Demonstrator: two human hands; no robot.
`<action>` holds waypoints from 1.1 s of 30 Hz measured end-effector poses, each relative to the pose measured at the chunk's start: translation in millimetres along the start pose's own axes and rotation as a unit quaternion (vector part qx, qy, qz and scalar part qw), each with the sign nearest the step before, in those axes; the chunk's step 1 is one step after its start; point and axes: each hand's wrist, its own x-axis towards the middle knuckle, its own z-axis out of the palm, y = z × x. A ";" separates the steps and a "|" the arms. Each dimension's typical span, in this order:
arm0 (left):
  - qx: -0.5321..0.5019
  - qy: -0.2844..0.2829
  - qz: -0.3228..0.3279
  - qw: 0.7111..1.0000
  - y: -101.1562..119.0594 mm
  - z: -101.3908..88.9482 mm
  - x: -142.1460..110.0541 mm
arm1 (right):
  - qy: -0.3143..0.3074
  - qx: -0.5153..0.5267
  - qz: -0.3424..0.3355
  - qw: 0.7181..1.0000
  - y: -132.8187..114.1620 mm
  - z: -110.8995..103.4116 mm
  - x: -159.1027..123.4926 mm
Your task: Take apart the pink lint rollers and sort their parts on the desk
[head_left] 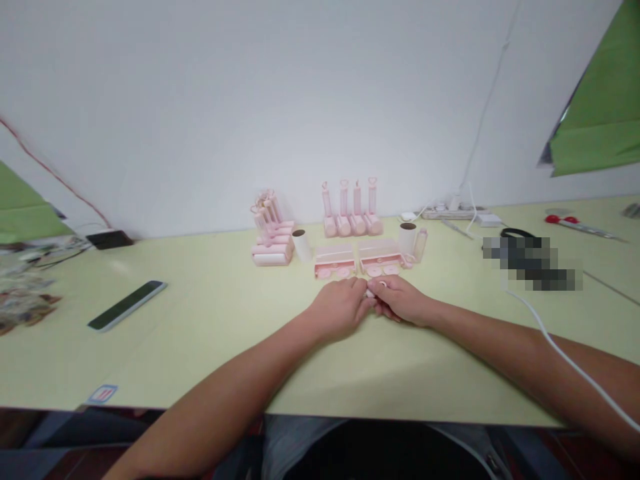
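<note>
My left hand (340, 308) and my right hand (403, 300) meet at the middle of the pale yellow table (210, 347). Both are closed with fingertips pinched on a small pink and white part (373, 291) held between them. Just beyond the hands lie two pink trays (335, 260) with round pink caps. Behind these, a row of upright pink handles (350, 208) stands by the wall. A stack of pink lint rollers (271, 240) sits to the left, with white paper rolls (301, 244) beside it.
A black phone (127, 305) lies at the left. A power strip (453, 212) with white cables is at the back right, and red-handled scissors (575, 223) lie far right. A white cable (565, 357) crosses my right forearm. Clutter sits at the far left edge.
</note>
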 end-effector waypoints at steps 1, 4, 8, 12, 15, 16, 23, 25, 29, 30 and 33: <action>-0.005 0.007 -0.002 1.000 3.7 1.4 0.1 | 0.004 0.005 0.008 1.000 0.1 0.2 0.1; -0.017 0.019 -0.003 1.000 6.8 3.0 -1.3 | 0.005 -0.009 0.013 1.000 0.6 0.9 0.5; -0.041 0.011 0.004 0.999 0.6 5.6 -4.1 | -0.021 -0.021 0.001 1.000 0.9 1.4 -0.3; -0.091 0.003 0.013 0.996 -4.0 7.0 -5.3 | -0.049 -0.013 -0.012 0.999 0.4 0.4 -2.1; -0.136 0.005 0.017 0.991 -4.4 4.1 -6.0 | -0.059 0.001 -0.010 0.998 1.2 -1.2 -2.9; -0.149 0.007 0.014 0.989 -4.1 2.7 -6.2 | -0.063 0.011 -0.006 0.998 1.9 -1.7 -2.9; -0.190 0.023 -0.015 0.981 -3.1 -2.3 -5.6 | -0.068 0.063 -0.009 0.996 7.1 -3.8 -0.1; -0.189 0.036 -0.019 0.981 -5.6 -1.9 -4.1 | -0.061 0.077 -0.018 0.995 7.3 -3.5 0.8; -0.185 0.046 -0.022 0.981 -15.0 -2.6 -2.0 | -0.042 0.103 -0.023 0.994 6.1 -2.2 1.4; -0.183 0.042 -0.023 0.982 -17.5 -3.2 -1.9 | -0.035 0.106 -0.022 0.994 5.8 -1.8 1.5; -0.174 0.014 -0.026 0.984 -23.6 -5.2 -2.8 | -0.018 0.102 -0.028 0.994 6.5 -0.9 2.1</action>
